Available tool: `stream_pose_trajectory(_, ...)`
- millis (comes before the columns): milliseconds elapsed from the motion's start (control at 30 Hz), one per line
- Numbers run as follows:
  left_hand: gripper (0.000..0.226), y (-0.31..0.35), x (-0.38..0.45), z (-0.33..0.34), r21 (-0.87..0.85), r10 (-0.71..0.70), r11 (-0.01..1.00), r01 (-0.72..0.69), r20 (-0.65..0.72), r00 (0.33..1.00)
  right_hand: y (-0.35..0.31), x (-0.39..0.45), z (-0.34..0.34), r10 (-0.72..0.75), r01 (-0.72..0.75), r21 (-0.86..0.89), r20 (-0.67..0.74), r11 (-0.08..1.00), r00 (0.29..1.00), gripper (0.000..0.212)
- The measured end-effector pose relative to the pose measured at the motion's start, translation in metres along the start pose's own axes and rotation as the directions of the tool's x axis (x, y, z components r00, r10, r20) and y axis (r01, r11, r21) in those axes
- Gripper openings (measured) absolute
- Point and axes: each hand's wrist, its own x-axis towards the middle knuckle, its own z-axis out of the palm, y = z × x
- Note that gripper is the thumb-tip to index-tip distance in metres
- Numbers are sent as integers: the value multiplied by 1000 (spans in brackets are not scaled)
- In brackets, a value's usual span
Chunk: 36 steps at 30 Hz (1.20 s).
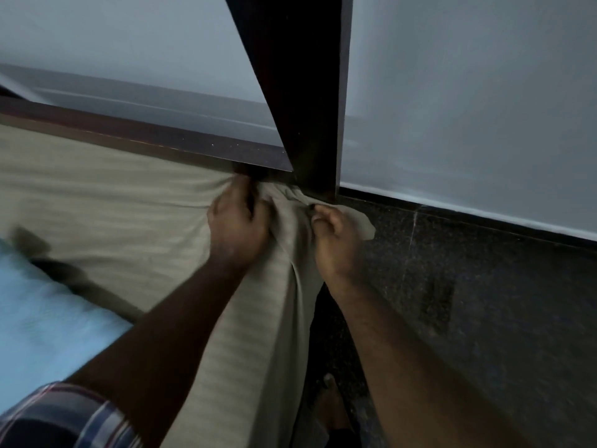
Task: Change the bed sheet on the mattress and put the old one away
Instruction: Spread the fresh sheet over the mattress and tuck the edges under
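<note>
Sheet: the beige striped bed sheet [106,202] lay spread over the mattress, its corner bunched into folds right at the foot of the dark wooden bedpost [310,92], with one side hanging down the mattress edge.
Left hand: my left hand [237,221] sat on top of the mattress just beside the bedpost, fingers curled tight into the gathered sheet where it met the dark wooden bed rail [145,137].
Right hand: my right hand [336,240] was on the floor side of the bedpost, fingers curled and pinching a loose flap of the same sheet, which stuck out past my knuckles.
Blue cloth: a light blue cloth [42,312] lay on the sheet, well away from the bedpost toward me; blurred.
Floor: dark speckled floor [484,302] ran from the bedpost along the grey wall [468,92].
Sleeve: my plaid sleeve [64,418] showed nearest me.
</note>
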Motion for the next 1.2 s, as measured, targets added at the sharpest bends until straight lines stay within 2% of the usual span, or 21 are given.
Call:
stream_pose_trajectory(33,48,-7,3,-1,161,142,974,-161,126,982,3,-2,2,4,-3,-14,84,1000,996,37)
stream_pose_trajectory(67,54,-8,12,-4,266,186,932,-246,229,955,5,-1,5,22,-17,-35,163,999,986,44)
stream_pose_trajectory(167,60,5,47,-11,437,85,855,-280,414,906,3,8,13,97,-83,-65,249,994,964,60)
stream_pose_trajectory(267,53,14,66,0,564,-71,782,-265,503,862,2,35,15,266,-246,-109,263,963,927,59)
stream_pose_trajectory(333,54,13,66,12,614,-121,757,-224,469,875,8,52,14,353,-342,-89,283,935,892,61)
stream_pose_trajectory(400,62,10,58,15,643,-118,741,-195,411,904,12,61,11,353,-354,-58,324,933,878,57)
stream_pose_trajectory(467,67,13,41,3,616,-34,761,-202,348,937,6,59,6,387,-398,-26,301,917,872,50)
stream_pose_trajectory(500,60,16,27,-5,575,53,784,-235,316,947,8,56,1,410,-439,34,304,898,860,44)
stream_pose_trajectory(567,43,20,-5,-19,487,216,825,-286,196,956,20,45,-6,385,-425,160,230,891,894,25)
stream_pose_trajectory(600,36,27,-22,-27,446,216,856,-261,150,965,23,35,-7,365,-388,185,147,903,919,22)
stream_pose_trajectory(633,31,34,-38,-32,414,156,889,-195,126,980,36,29,-7,321,-327,179,62,928,945,27)
stream_pose_trajectory(667,32,40,-49,-32,414,51,905,-102,133,990,46,22,-9,270,-268,151,4,951,963,36)
stream_pose_trajectory(733,46,42,-67,-23,538,-124,843,-8,209,970,63,15,-10,184,-182,52,-37,982,982,49)
stream_pose_trajectory(800,55,35,-80,-13,628,-188,778,-35,285,940,61,10,-13,135,-135,9,-14,991,991,41)
stream_pose_trajectory(867,52,31,-87,-6,608,-210,793,-22,307,928,62,16,-17,145,-145,13,1,989,989,46)
stream_pose_trajectory(933,48,29,-89,-4,605,-199,796,-16,286,937,68,28,-18,149,-149,-10,23,989,988,51)
stream_pose_trajectory(1033,44,24,-86,-1,566,-141,823,-50,289,947,84,45,-11,109,-99,-122,78,988,991,39)
stream_pose_trajectory(1133,47,11,-81,-9,425,-45,898,-108,334,942,98,50,7,69,-63,-152,39,986,997,58)
stream_pose_trajectory(1200,48,5,-82,-18,347,16,927,-140,337,941,113,46,24,71,-71,-105,-6,992,997,72)
